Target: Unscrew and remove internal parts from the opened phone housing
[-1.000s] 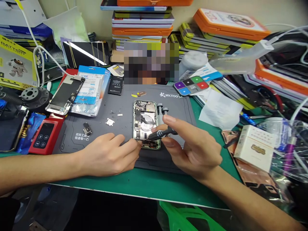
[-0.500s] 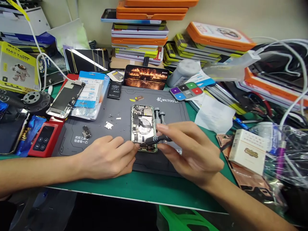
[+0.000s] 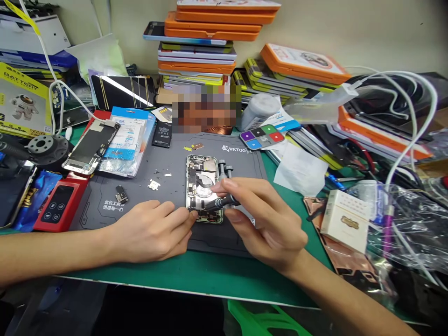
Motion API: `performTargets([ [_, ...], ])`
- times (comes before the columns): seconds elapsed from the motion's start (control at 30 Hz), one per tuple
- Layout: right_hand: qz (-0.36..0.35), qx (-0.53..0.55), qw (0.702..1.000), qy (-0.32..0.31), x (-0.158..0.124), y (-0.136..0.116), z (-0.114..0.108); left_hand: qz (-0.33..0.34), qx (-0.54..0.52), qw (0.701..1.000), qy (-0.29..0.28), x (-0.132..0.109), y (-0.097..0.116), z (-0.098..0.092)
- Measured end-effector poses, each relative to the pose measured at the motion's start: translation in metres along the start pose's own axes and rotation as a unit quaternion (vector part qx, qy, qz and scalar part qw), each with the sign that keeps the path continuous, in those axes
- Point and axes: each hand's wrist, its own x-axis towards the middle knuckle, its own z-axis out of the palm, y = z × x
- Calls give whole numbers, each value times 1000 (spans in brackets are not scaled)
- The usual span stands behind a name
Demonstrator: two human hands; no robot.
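The opened phone [image 3: 201,177] is laid flat near the middle of the grey mat [image 3: 140,182], back down, its inner parts exposed. At the mat's 9 o'clock edge a red device [image 3: 59,205] is seen, and a detached screen [image 3: 91,147] is placed at 10 o'clock of it. A small loose part [image 3: 121,193] is left on the mat at 9 o'clock of the phone. The left hand [image 3: 154,231] is rested on the mat, its fingertips drawn together against the phone's 7 o'clock corner; whether the corner is pinched cannot be told. A dark screwdriver [image 3: 220,203] is clamped between the thumb and fingers of the right hand [image 3: 269,224], its tip set on the phone's lower half. A four-colour tray [image 3: 262,136] is placed at 1 o'clock of the phone, and a white box [image 3: 346,219] at 3 o'clock, well apart.
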Motion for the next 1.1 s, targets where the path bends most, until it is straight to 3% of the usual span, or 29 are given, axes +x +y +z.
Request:
performTargets([
  [0.43,-2,16,1000,-7,-11,6,10,58,45,997,-8,-1,2,1],
  [0.63,101,140,981,93,-12,-2,13,69,72,995,-18,-1,4,-1],
  [0.83,158,177,971,0,-14,-5,20,59,61,996,-18,-2,5,0],
  [1.1,154,122,980,-24,-13,-2,22,49,48,997,-18,-2,4,0],
])
